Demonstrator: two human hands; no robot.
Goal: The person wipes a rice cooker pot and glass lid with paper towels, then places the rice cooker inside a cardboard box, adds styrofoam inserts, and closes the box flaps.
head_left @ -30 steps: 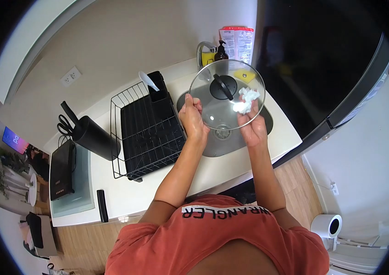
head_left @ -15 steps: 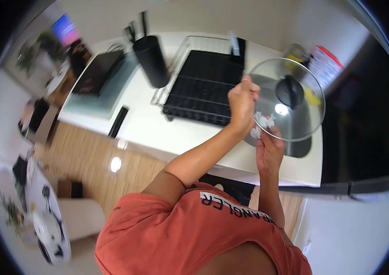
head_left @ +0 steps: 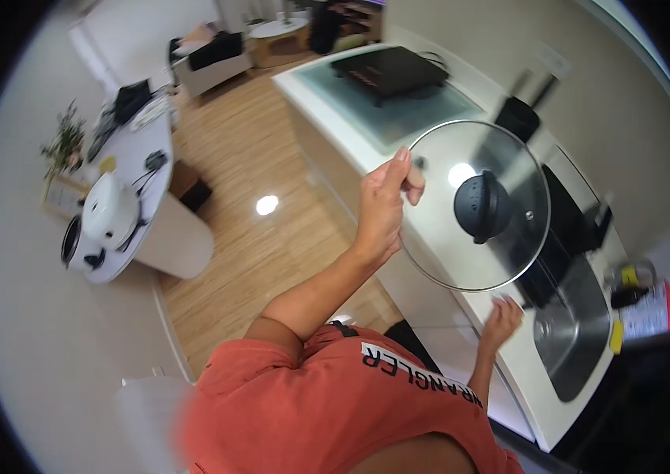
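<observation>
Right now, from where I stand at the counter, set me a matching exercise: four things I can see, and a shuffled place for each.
Things
1. Glass lid
2. Black cooktop
3. White appliance
4. Sink

Places
A. Let into the counter
B. On the white table, near a leafy plant
C. Held up at its rim by the left hand
D. On a pale glass panel

Right pairs: 1-C, 2-D, 3-B, 4-A
</observation>
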